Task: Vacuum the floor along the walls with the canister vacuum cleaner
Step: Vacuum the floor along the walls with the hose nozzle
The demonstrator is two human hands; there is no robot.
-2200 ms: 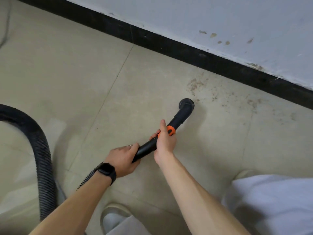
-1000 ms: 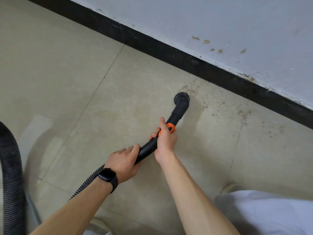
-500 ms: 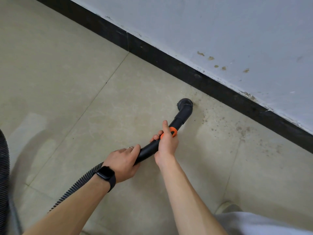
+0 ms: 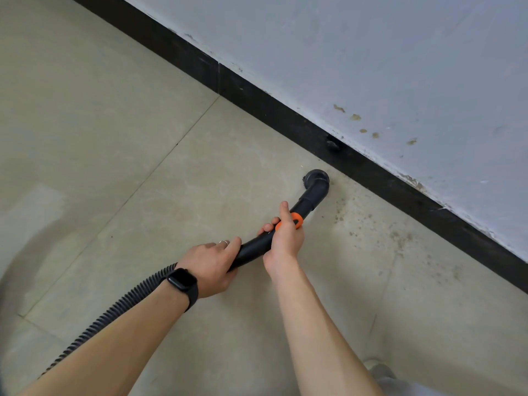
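- I see the vacuum's black wand running diagonally from mid-view up and right toward the wall. It is smooth plastic, gently curved, and ends in a bent elbow.
- An orange collar rings the wand just below that elbow.
- The round nozzle at the tip faces down at the floor. It sits just beside the black baseboard, with a thin strip of tile between them.
- A ribbed black hose leaves the rear of the wand, passes under the left forearm and runs out at the lower left edge.
- The left hand grips the wand's rear end, fingers curled round it. It has a black watch on the wrist and a ring on one finger.
- The right hand wraps the wand at the orange collar. The thumb lies along the top and the fingers curl in from the far side.
- Brown dirt specks dot the beige tile to the right of the nozzle, along the baseboard.
- The wall is pale grey-blue with a few brown marks.
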